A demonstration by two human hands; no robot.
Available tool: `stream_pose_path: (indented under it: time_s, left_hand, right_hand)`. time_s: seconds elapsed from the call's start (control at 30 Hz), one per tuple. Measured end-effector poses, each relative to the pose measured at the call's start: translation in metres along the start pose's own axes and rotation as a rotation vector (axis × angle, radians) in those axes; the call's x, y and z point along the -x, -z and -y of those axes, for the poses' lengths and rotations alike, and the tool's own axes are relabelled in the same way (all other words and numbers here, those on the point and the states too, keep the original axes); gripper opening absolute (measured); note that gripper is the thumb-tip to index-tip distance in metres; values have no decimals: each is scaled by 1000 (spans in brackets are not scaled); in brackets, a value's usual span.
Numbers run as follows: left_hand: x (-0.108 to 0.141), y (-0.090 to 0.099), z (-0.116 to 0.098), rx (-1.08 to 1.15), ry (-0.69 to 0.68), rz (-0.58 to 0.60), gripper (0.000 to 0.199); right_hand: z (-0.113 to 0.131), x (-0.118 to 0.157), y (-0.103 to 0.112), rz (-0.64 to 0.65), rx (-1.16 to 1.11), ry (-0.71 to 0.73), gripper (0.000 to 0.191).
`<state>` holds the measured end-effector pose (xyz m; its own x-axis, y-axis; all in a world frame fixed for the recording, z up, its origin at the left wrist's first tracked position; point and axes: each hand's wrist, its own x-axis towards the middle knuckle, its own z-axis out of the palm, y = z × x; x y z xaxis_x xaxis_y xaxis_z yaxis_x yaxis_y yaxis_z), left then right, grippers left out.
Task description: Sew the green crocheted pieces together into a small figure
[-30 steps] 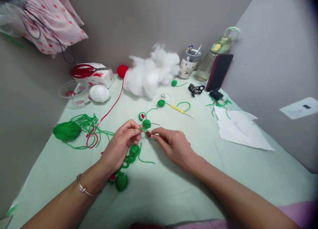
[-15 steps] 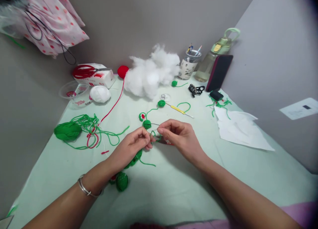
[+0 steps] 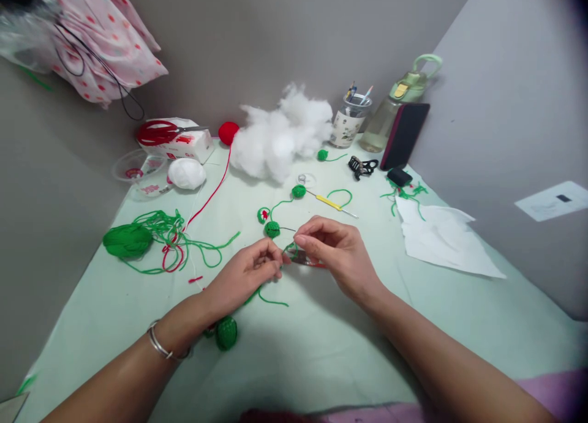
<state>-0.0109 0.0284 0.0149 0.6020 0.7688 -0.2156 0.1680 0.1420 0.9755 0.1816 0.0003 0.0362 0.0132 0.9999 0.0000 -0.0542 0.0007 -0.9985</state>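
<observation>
My left hand (image 3: 258, 269) is closed in a pinch on green yarn (image 3: 289, 250) near the middle of the table. Close to its right, my right hand (image 3: 331, 251) pinches something too small to make out, beside the same yarn. Just beyond my fingers sits a small green crocheted ball (image 3: 272, 229) with a dark thread running right from it. Another green crocheted ball (image 3: 298, 191) lies farther back, beside a yellow-handled crochet hook (image 3: 328, 202). A larger green crocheted piece (image 3: 226, 333) rests below my left wrist, partly hidden by it.
White stuffing (image 3: 280, 138) and a red yarn ball (image 3: 228, 133) stand at the back. Red scissors (image 3: 158, 132) lie on a tissue pack at the left, above a green skein (image 3: 127, 240). At the right are a bottle (image 3: 381, 123), a phone (image 3: 407, 135) and white paper (image 3: 445, 236).
My left hand has moved slightly up and covers more of the green piece beneath it. The green yarn between my hands has shifted, and my right hand has moved slightly right.
</observation>
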Motion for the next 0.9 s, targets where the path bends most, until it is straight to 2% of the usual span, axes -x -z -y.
stream_pose_path:
  time_s: [0.13, 0.2, 0.27, 0.33, 0.4, 0.47, 0.53, 0.6, 0.67, 0.77, 0.83, 0.9]
  left_hand:
    - [2, 0, -4, -55, -65, -183, 21]
    - [3, -1, -6, -82, -110, -201, 24]
    - [3, -1, -7, -84, -136, -163, 19]
    - [3, 0, -8, -73, -136, -114, 17]
    - [4, 6, -12, -98, -135, -70, 13]
    - [6, 20, -19, -179, -119, -35, 12]
    - [11, 38, -28, -277, -79, -61, 20]
    - [18, 55, -35, -381, -22, -108, 19]
    - [24, 67, -38, -431, 17, -84, 16]
    - [28, 69, -30, -479, 66, 18, 14]
    - [27, 63, -21, -521, 50, 114, 24]
    - [24, 56, -13, -505, 20, 152, 22]
  right_hand:
    - [-4, 3, -2, -21, 181, 136, 19]
    - [-6, 5, -4, -11, 288, 233, 13]
    - [-8, 7, -6, 8, 315, 276, 10]
    - [-7, 7, -6, 45, 253, 239, 11]
    - [-3, 7, -6, 125, 130, 134, 15]
    - [1, 7, -4, 220, 3, 8, 21]
    - [5, 6, -2, 276, -67, -85, 25]
    - [6, 6, 1, 277, -67, -122, 27]
    - [5, 5, 4, 238, -48, -124, 27]
    - [-1, 2, 6, 162, -39, -116, 27]
    - [-3, 1, 6, 133, -26, -116, 27]
    - [-4, 0, 4, 125, 3, -121, 26]
